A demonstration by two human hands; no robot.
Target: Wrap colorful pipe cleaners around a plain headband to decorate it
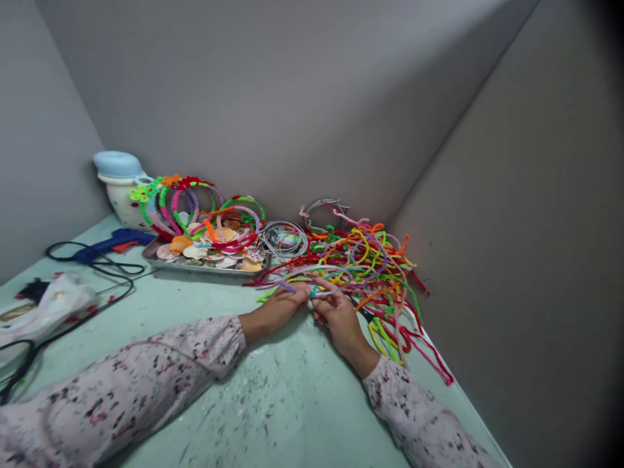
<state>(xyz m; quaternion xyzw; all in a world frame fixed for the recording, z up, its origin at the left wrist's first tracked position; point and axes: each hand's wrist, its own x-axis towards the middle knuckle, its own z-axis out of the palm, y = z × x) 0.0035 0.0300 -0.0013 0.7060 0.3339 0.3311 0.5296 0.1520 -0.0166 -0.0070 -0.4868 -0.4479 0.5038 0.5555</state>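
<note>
My left hand [280,305] and my right hand [338,312] meet at the near edge of a tangled pile of coloured pipe cleaners [370,266] on the pale green table [273,403]. Between them they pinch a thin pale headband [312,270] partly wrapped in a purple pipe cleaner [287,286]. The left fingers close on the purple wrap. The right fingers grip the white stretch of the band. Both sleeves are pink with a floral print.
A metal tray [205,265] holds finished wrapped headbands and round cut-outs. Bare grey headbands [285,239] lie beside it. A blue glue gun [114,244] with black cord, a white jar with blue lid [119,188] and a plastic bag [49,305] sit left. Grey walls close in behind and right.
</note>
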